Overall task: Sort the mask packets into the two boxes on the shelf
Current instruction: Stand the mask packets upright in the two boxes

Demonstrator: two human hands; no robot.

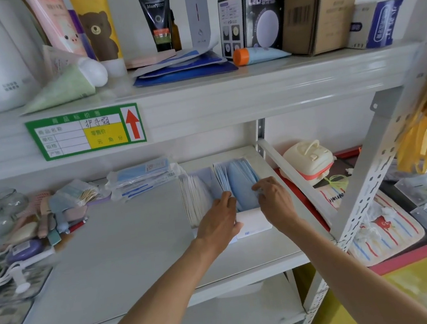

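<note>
Two white boxes stand side by side at the right end of the middle shelf. The left box [210, 178] holds upright white mask packets [195, 198]. The right box [254, 223] holds upright blue mask packets [240, 182]. My left hand [220, 218] grips the left side of the blue stack with curled fingers. My right hand [273, 199] pinches the right side of the same stack. A loose pile of blue-and-white mask packets [142, 178] lies flat at the back of the shelf, left of the boxes.
Toiletries, combs and glass jars [12, 200] crowd the shelf's left end. The upper shelf carries tubes, cartons and a green price label [85, 132]. A slanted metal upright [369, 181] stands right of the boxes, with a cream case [308, 155] and a striped cloth [382, 233] beyond it.
</note>
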